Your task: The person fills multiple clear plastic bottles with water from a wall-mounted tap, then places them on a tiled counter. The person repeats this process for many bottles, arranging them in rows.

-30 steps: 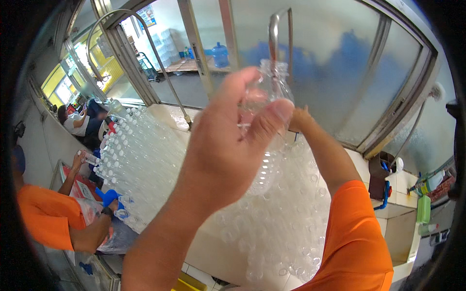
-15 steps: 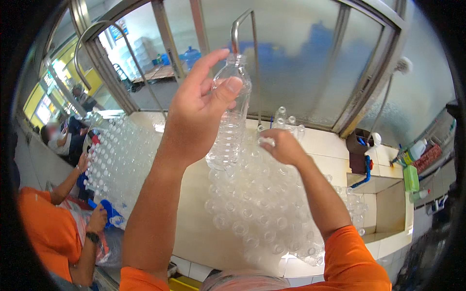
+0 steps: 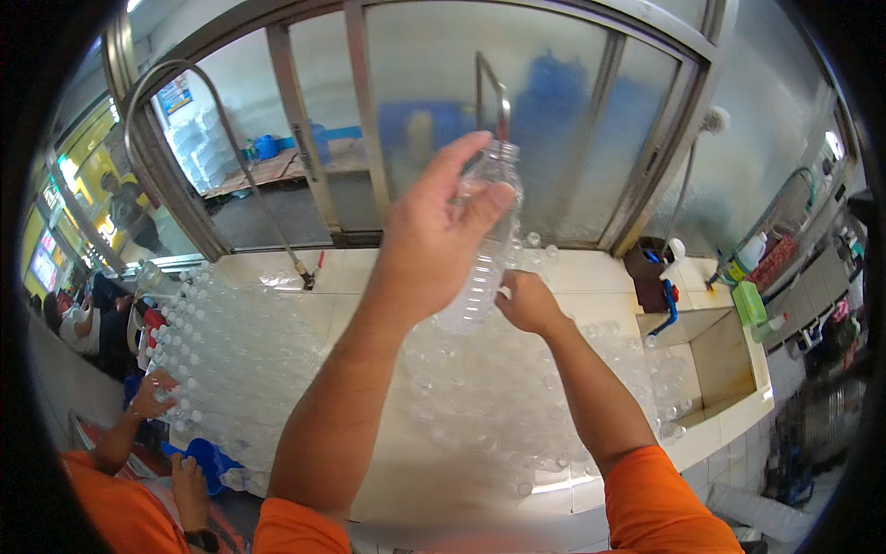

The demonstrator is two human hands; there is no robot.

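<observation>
My left hand (image 3: 438,222) is wrapped round a clear plastic bottle (image 3: 480,282), raised upright over the counter. The bottle's open neck meets the end of a curved metal spout (image 3: 504,111). Whether there is water inside cannot be made out. Lower and to the right, my right hand (image 3: 531,303) is closed just behind the bottle's lower part, near the foot of the spout pipe; what its fingers grip is hidden. Many open clear bottles (image 3: 498,388) stand crowded on the tiled counter (image 3: 383,462) below both hands.
Capped bottles (image 3: 249,342) fill the counter's left side, where a co-worker's hand (image 3: 154,395) touches them. A blue scoop-like container (image 3: 210,462) is beside that person. A second curved pipe (image 3: 221,111) rises at left. A tiled basin (image 3: 724,369) and blue tap pipe (image 3: 666,309) are at right.
The view has shifted, so the counter appears lower and farther left. My left hand still holds the bottle at the spout. A white piece seen at my right fingers is now hidden.
</observation>
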